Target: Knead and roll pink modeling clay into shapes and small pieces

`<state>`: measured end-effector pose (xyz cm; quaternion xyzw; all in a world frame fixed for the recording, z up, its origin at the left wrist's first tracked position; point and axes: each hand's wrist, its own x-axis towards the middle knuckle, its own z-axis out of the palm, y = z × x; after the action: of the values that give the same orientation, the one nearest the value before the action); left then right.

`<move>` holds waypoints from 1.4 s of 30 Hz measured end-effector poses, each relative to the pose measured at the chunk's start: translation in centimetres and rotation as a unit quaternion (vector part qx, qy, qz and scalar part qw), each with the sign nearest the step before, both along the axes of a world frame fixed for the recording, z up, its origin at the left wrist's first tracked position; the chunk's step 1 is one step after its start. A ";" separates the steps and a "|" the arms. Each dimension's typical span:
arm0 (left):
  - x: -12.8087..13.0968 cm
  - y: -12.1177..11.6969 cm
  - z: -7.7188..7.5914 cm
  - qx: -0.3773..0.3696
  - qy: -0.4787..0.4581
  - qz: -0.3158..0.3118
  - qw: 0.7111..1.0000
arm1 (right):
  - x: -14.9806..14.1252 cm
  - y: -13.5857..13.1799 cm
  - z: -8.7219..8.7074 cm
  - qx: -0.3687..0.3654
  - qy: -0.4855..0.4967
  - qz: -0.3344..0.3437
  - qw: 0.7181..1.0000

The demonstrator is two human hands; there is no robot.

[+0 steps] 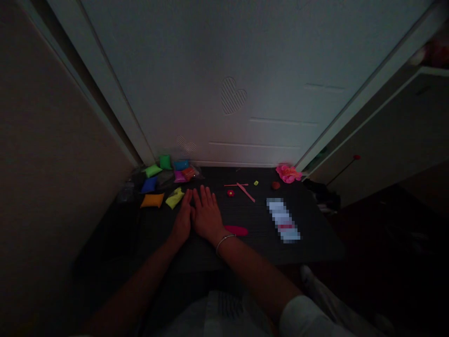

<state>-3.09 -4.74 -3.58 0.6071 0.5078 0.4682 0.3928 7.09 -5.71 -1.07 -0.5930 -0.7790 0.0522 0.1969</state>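
White sleeve [308, 318] is sitting closest, on the right arm. Left hand [183, 219] and right hand [207, 213] are pressing together at the thumb sides, fingers straight; can't tell if anything's under the palms. Yellow packet [174, 198] is lying just beside the left fingertips. Magenta tool [238, 230] is resting on the table [315, 248], partly hidden by the right wrist.

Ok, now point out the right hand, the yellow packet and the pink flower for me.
Right hand [206, 216], head view: back of the hand.
Yellow packet [174, 198], head view: middle of its face.
Pink flower [289, 173], head view: its petals.
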 end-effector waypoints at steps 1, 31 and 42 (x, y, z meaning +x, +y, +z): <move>0.0 -0.1 -0.1 0.004 0.001 -0.004 1.000 | -0.3 -0.1 -0.2 -0.004 0.001 0.000 1.000; 6.2 -2.7 0.2 0.101 0.550 -0.044 0.828 | 7.3 -2.1 -1.3 -0.030 -0.055 -0.152 0.986; 6.1 -1.8 0.7 0.067 0.465 -0.019 0.883 | 9.8 -1.2 -0.9 -0.013 0.034 -0.221 0.975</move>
<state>3.03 -6.52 -2.86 0.7892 0.5882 0.1580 0.0788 16.85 -6.87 -2.02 -0.7506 -0.6209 0.0376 0.2227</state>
